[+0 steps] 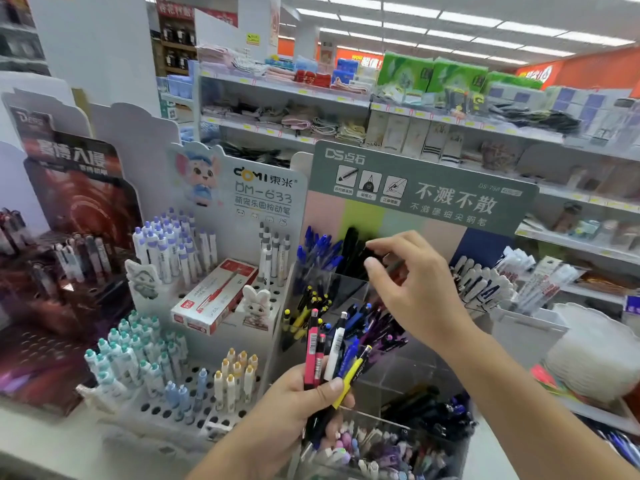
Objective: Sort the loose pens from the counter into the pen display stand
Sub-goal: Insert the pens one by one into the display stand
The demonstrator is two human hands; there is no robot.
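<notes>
Presently: left hand (298, 393) at 6 o'clock — fingers curled round a bundle of pens (332, 351); right hand (415, 285) at centre — fingers pinching a black pen (372, 252) over the clear display stand (349, 289).

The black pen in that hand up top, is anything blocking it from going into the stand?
Nothing visible blocks it. The right hand pinches the black pen right above the open-topped compartment of black pens in the clear pen display stand.

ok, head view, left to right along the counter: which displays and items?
Dark red display → white pen stand holding a red pen box → clear pen stand under the green sign → white pens.
</notes>
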